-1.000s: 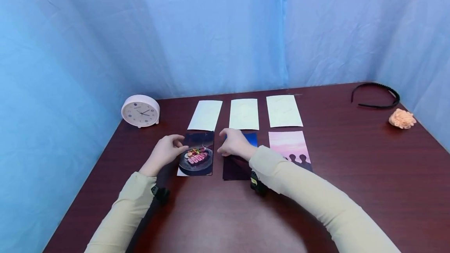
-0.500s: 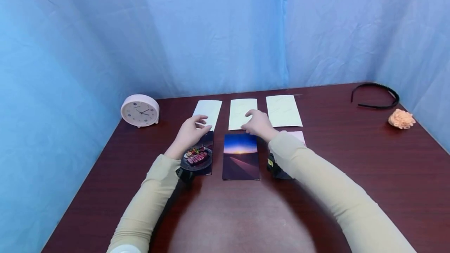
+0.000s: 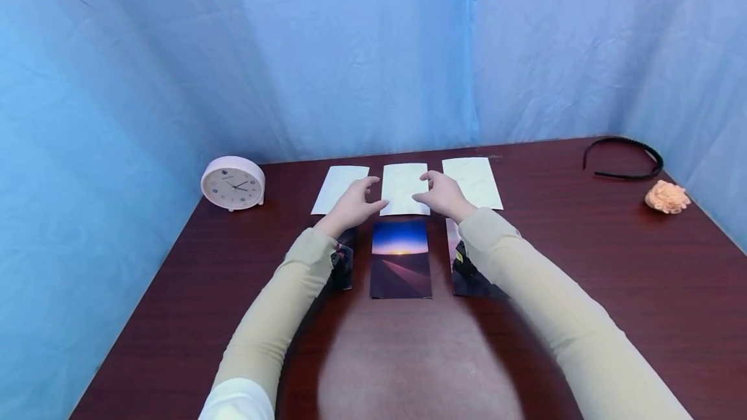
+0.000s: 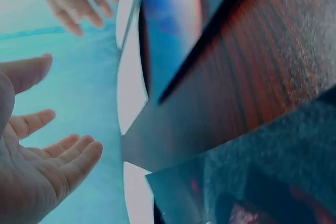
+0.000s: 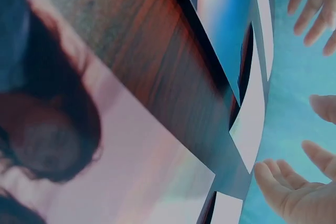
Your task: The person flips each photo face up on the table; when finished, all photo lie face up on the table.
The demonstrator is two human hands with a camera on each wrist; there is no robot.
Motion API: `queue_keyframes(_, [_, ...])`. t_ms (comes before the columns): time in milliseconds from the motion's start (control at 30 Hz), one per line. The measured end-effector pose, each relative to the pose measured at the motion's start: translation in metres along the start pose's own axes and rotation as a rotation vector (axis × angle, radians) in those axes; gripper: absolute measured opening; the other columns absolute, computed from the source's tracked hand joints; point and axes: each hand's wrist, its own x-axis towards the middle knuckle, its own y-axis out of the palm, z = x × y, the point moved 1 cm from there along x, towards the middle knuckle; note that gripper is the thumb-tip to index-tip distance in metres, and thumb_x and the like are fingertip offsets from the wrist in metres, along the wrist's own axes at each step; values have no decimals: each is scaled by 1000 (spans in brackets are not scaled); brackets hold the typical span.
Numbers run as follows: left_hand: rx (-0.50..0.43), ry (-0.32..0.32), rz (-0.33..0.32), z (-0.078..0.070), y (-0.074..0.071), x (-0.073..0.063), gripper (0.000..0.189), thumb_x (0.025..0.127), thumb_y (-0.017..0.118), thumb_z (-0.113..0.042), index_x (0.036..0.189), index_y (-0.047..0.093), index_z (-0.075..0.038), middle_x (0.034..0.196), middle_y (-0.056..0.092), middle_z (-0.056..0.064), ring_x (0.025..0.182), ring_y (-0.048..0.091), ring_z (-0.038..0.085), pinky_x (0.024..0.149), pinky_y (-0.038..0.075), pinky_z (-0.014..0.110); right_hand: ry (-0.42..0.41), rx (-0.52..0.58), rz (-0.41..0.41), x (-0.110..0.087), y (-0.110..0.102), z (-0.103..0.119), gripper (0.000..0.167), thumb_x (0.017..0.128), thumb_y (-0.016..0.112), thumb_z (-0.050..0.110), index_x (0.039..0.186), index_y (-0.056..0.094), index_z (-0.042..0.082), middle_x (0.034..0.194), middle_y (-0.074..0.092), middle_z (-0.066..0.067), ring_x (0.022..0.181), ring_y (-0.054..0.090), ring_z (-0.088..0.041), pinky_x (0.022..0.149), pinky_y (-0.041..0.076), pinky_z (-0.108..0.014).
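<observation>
Nothing is gripped: left hand [image 3: 355, 205] and right hand [image 3: 446, 196] are poised, relaxed, either side of the middle white card [image 3: 404, 190], which might be skewed by 1 stray brush.

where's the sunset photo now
In the head view, the sunset photo lies just right of centre, in front of the middle white card, between the dark photo and pink photo.

White card [image 3: 403, 190], back row, middle
</observation>
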Motion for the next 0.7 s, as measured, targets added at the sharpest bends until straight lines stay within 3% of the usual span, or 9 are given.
queue_keyframes(100, [44,-13,40,0,6,7,65,93,60,-28,146,31,-4,147,36,19,134,38,31,108,36,43,4,-12,17,1,0,0,56,91,61,24,136,42,-2,127,50,-26,109,50,-36,98,43,-48])
queue_keyframes(267, [96,-15,68,-2,13,18,66,93,61,-27,146,32,-1,149,35,18,139,31,29,113,28,41,16,-34,64,4,0,-4,58,91,59,25,139,39,-2,135,46,-26,121,47,-38,104,39,-50])
queue_keyframes(433, [103,-41,86,0,18,26,65,92,62,-28,144,34,-1,148,38,17,137,36,28,113,30,40,25,-59,109,7,2,-8,60,91,59,26,141,38,0,145,38,-24,132,39,-38,109,32,-52])
queue_keyframes(700, [135,-56,128,6,22,29,68,90,65,-29,144,35,-2,148,38,15,138,34,26,113,29,38,5,-63,180,7,7,-6,61,92,58,24,143,36,-1,146,37,-24,133,36,-39,109,31,-52])
